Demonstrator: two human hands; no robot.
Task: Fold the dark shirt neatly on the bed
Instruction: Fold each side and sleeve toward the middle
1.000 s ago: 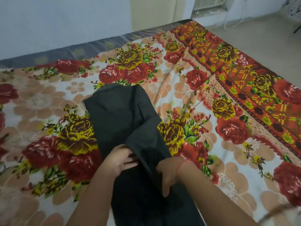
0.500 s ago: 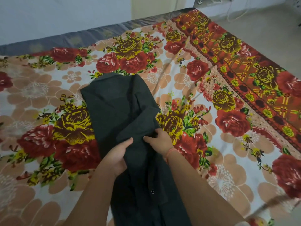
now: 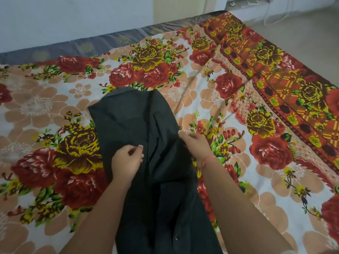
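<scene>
Dark shirt (image 3: 132, 121) lies lengthwise on the floral-sheeted bed (image 3: 238, 180). Left grip (image 3: 128, 160) at the shirt's middle, fingers curled, pinching cloth. Right grip (image 3: 194, 143) at the shirt's right edge, fingers curled round that edge. Shirt: near-black, narrow, creased; one button (image 3: 176, 237) at its near end.

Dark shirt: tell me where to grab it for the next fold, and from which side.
Probably the far end of the dark shirt, pinched at both corners, reaching from the near side. It lies as a long narrow strip running away from the camera, so that end could fold back over the near part.
</scene>
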